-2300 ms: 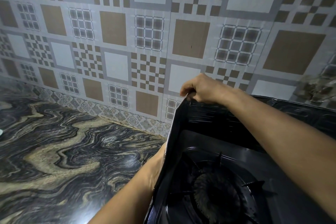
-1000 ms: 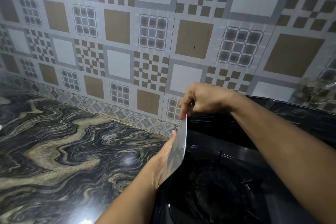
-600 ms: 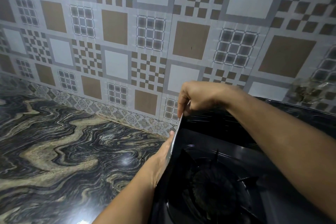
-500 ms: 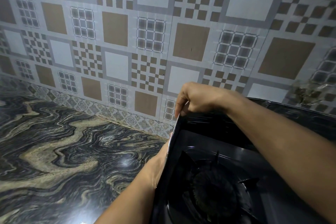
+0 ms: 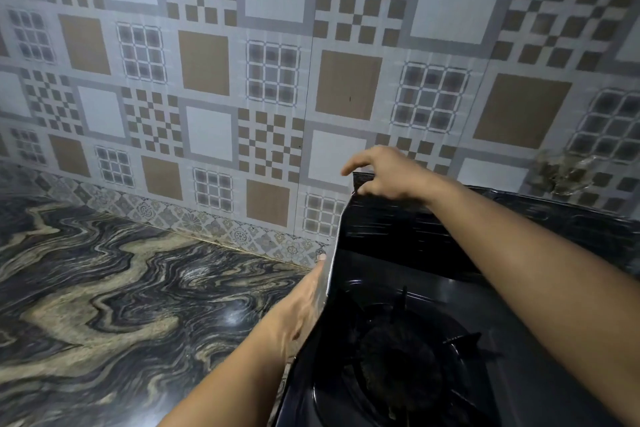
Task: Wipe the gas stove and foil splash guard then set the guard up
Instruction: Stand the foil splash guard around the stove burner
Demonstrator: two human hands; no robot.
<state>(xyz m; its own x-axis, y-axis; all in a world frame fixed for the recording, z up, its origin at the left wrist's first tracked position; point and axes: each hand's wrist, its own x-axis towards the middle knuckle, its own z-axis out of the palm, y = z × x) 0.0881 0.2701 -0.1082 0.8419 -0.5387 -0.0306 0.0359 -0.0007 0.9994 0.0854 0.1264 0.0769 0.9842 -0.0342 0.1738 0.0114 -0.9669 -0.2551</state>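
The black gas stove (image 5: 391, 402) fills the lower right, its burner (image 5: 398, 354) under a black grate. The foil splash guard (image 5: 381, 222) stands around the stove's left side and back, its dark inner face toward me. My right hand (image 5: 384, 173) is at the guard's top left corner, thumb and fingers loosely around the edge with the index finger lifted. My left hand (image 5: 304, 302) lies flat with straight fingers against the outer face of the guard's left panel (image 5: 330, 274). No cloth is in view.
A dark marbled countertop (image 5: 121, 305) stretches to the left of the stove. A patterned tile wall (image 5: 270, 80) rises close behind the guard. A greasy stain (image 5: 561, 173) marks the wall at the right.
The guard's left panel swung from folded outward to upright against the stove's side. My right hand loosened its pinch on the top corner and its fingers lifted. My left hand stayed on the outer face.
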